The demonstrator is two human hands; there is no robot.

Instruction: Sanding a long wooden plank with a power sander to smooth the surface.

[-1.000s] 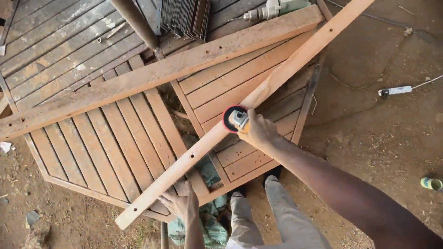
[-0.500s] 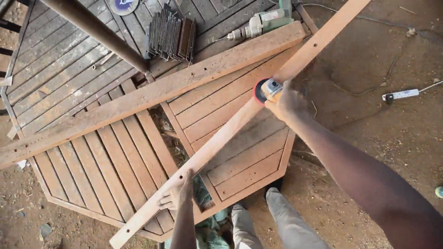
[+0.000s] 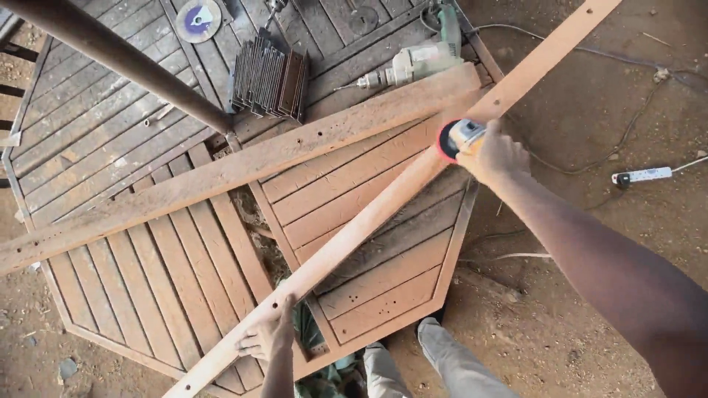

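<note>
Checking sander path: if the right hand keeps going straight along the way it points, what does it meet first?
The right hand points up-left, so the sander would probably first meet the weathered plank crossing the long board. Depth is unclear.

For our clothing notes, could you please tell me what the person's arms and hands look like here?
Both arms are bare as far as the view shows: no sleeves, gloves, watch or rings can be seen. The right hand leads into a long bare forearm reaching the frame's lower right corner. Of the left hand, only a short bare stretch of forearm shows.
</note>
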